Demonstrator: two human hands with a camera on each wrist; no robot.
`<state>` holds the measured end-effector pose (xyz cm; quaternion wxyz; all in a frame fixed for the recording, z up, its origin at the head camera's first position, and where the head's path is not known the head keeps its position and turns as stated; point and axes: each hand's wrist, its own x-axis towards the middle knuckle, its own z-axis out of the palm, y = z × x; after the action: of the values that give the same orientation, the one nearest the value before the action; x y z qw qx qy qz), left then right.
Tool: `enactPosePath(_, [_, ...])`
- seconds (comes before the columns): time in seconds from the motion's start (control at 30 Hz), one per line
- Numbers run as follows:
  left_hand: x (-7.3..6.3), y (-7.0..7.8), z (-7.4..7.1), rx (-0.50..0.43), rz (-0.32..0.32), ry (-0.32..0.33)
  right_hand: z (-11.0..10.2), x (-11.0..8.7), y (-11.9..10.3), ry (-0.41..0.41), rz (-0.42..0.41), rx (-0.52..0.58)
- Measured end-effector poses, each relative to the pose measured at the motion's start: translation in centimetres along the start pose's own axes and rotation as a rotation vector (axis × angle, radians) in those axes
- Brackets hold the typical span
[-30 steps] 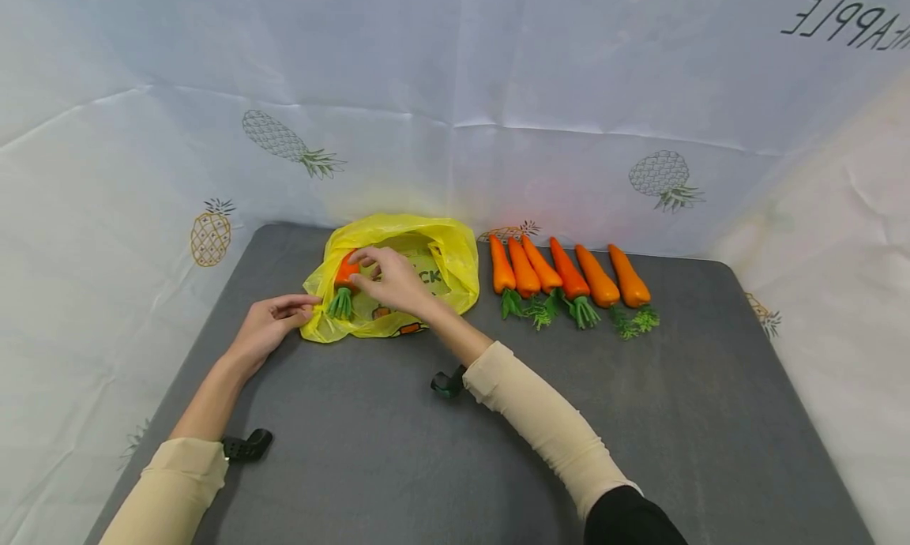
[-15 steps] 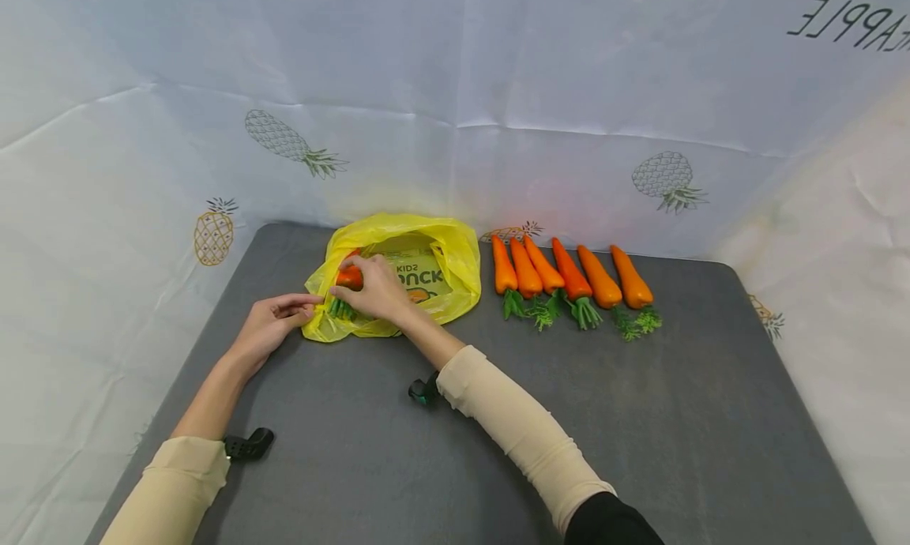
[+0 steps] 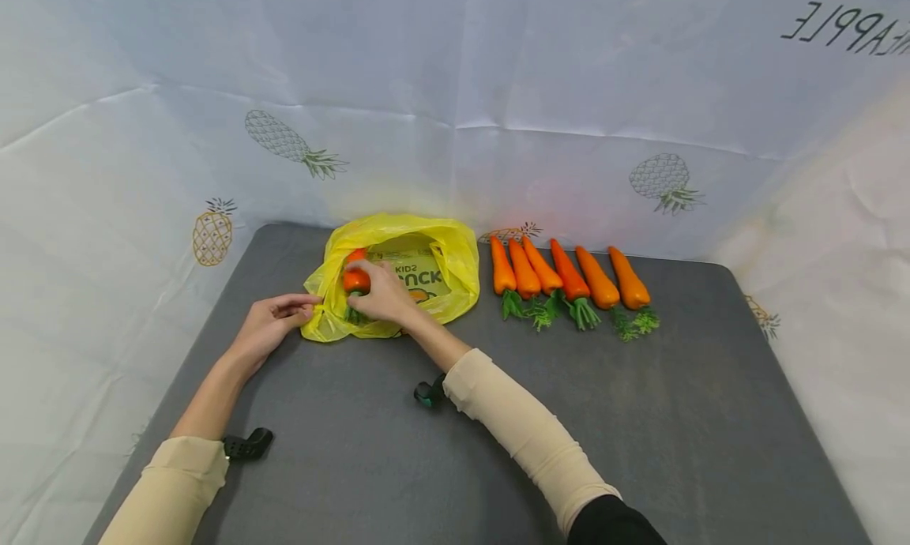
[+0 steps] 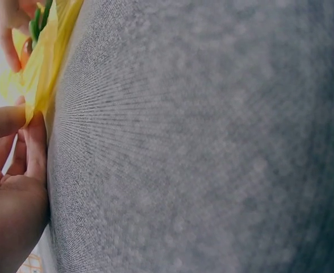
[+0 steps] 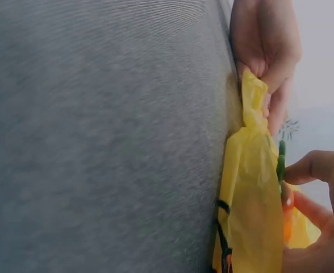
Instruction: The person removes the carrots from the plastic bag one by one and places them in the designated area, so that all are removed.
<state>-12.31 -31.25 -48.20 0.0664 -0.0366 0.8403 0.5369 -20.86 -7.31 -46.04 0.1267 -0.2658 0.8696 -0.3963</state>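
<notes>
A yellow plastic bag (image 3: 460,253) lies at the back left of the table with its mouth spread wide and printing inside. My left hand (image 3: 265,328) pinches the bag's left front edge between thumb and fingers, as the left wrist view also shows on the bag film (image 4: 42,79). Inside the bag mouth, at its left side, is an orange carrot (image 3: 356,281) with a green top pointing toward me. My right hand (image 3: 387,294) reaches into the bag and holds this carrot near its thick end. Part of the green top is hidden behind the right thumb.
To the right of the bag, several carrots with green tops, one a redder carrot (image 3: 570,270), lie in a row along the back edge. The grey table (image 3: 398,458) meets a white pineapple-print cloth (image 3: 554,79) at the back.
My right hand has come down from above the carrot and taken hold of it. The carrot has shifted slightly right within the bag. My left hand stays put.
</notes>
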Motion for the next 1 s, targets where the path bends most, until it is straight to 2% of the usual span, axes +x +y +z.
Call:
enactPosePath(0.13, [0.0,0.0,-0.1,0.002,0.003,-0.001,-0.1,-0.2,0.5,-0.019,-0.014,0.032])
enactPosePath(0.5, [0.2,-0.2,-0.1,-0.005,-0.008,-0.006,-0.9,-0.5,1.5,-0.001,-0.03,0.184])
enactPosePath(0.8, [0.2,-0.1,-0.1,-0.009,0.014,-0.014,-2.7,-0.8,1.9,0.006,0.031,0.34])
enactPosePath(1.0, [0.2,-0.2,-0.1,-0.013,0.019,-0.012,-4.0,-1.8,2.1,-0.024,0.012,0.342])
